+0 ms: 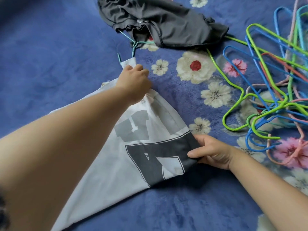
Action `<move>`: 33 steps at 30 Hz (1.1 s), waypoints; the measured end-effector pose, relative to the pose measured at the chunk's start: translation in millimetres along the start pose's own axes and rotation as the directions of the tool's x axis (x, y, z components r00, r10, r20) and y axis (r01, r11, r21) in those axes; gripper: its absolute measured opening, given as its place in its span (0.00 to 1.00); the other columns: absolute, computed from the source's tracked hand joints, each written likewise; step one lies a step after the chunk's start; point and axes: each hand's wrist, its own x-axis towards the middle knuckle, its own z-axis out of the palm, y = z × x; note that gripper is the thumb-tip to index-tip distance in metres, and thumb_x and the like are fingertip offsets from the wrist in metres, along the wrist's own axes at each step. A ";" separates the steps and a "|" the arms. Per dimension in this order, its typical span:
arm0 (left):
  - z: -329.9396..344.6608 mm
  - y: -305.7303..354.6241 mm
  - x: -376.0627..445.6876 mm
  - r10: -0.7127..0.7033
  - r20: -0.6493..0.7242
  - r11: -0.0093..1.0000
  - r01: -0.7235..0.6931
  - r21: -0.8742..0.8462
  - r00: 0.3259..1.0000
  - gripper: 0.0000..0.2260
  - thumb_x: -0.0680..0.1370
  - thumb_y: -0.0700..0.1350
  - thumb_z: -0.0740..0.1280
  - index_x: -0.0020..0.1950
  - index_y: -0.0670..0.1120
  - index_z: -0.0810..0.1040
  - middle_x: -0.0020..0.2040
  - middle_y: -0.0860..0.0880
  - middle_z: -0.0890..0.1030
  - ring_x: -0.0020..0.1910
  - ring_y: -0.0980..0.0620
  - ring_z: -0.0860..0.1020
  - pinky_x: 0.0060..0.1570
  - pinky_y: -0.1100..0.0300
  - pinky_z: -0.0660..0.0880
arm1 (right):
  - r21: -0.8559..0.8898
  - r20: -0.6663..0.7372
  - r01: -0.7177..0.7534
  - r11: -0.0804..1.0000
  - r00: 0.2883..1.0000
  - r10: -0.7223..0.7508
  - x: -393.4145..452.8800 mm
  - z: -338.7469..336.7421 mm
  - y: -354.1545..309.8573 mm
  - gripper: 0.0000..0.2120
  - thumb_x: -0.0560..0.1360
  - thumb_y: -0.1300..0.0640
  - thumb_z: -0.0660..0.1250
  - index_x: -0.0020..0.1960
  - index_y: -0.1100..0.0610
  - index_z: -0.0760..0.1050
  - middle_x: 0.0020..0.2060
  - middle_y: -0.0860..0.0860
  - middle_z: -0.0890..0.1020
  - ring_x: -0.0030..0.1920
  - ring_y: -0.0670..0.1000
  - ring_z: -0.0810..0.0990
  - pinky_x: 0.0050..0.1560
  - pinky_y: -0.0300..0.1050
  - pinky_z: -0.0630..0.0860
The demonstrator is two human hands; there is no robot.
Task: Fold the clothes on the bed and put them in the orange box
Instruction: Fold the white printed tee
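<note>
The white T-shirt lies on the bed, long axis running seven to one o'clock, left hand gripping its far end, right hand pinching its three-o'clock edge.

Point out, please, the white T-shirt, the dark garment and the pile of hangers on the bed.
white T-shirt (116, 164): head view, on its plain fabric left of the dark print.
dark garment (166, 20): head view, on its crumpled middle.
pile of hangers (273, 100): head view, on a green hanger's wire.
</note>
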 end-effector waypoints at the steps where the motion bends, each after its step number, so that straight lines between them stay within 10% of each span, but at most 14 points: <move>1: -0.6 -4.6 -6.0 -0.029 -0.013 0.998 0.029 -0.049 0.999 0.15 0.76 0.36 0.58 0.58 0.49 0.77 0.58 0.47 0.72 0.62 0.46 0.66 0.54 0.55 0.63 | -0.015 0.017 0.009 1.000 1.000 -0.008 -0.8 6.5 -1.7 0.32 0.42 0.52 0.83 0.44 0.59 0.82 0.40 0.53 0.84 0.39 0.50 0.83 0.39 0.42 0.80; 9: 35.2 -67.9 -115.0 -0.258 -0.099 0.899 0.202 -0.389 0.961 0.15 0.76 0.37 0.61 0.58 0.50 0.80 0.63 0.48 0.72 0.66 0.46 0.63 0.60 0.54 0.57 | -0.311 0.178 0.055 0.949 0.984 0.002 24.7 97.9 -5.9 0.07 0.61 0.64 0.70 0.38 0.57 0.83 0.35 0.47 0.83 0.38 0.43 0.80 0.42 0.35 0.76; 18: 111.1 -126.8 -247.6 -0.534 0.063 0.759 0.510 -0.405 0.843 0.15 0.77 0.39 0.61 0.59 0.54 0.77 0.71 0.47 0.58 0.68 0.45 0.58 0.54 0.51 0.64 | -0.490 0.250 0.015 0.871 0.960 0.124 85.7 219.5 41.6 0.09 0.65 0.64 0.66 0.34 0.54 0.83 0.32 0.46 0.83 0.35 0.42 0.80 0.39 0.34 0.75; 23: 149.7 -160.8 -288.3 -0.633 0.149 0.591 0.599 -0.540 0.759 0.13 0.76 0.42 0.58 0.58 0.48 0.76 0.63 0.45 0.67 0.44 0.44 0.68 0.35 0.56 0.63 | -0.555 0.253 0.045 0.831 0.960 0.118 129.4 276.3 75.4 0.06 0.65 0.62 0.66 0.38 0.54 0.81 0.33 0.45 0.82 0.37 0.42 0.80 0.43 0.35 0.75; 26: 170.1 -174.0 -294.1 -0.599 0.120 0.530 0.505 -0.682 0.791 0.12 0.77 0.43 0.60 0.59 0.47 0.76 0.61 0.48 0.71 0.48 0.43 0.71 0.41 0.53 0.70 | -0.590 0.207 0.033 0.807 0.972 0.111 149.3 294.5 97.7 0.08 0.65 0.61 0.66 0.36 0.49 0.82 0.33 0.43 0.82 0.38 0.43 0.80 0.43 0.35 0.74; 33: 210.2 -184.7 -293.8 -0.466 0.347 0.116 0.445 -0.888 0.814 0.09 0.78 0.50 0.59 0.57 0.58 0.71 0.48 0.54 0.75 0.48 0.49 0.75 0.47 0.59 0.71 | -0.913 0.223 0.177 0.367 0.971 0.084 180.0 320.9 136.6 0.22 0.70 0.50 0.69 0.60 0.60 0.73 0.49 0.56 0.78 0.45 0.45 0.74 0.49 0.42 0.71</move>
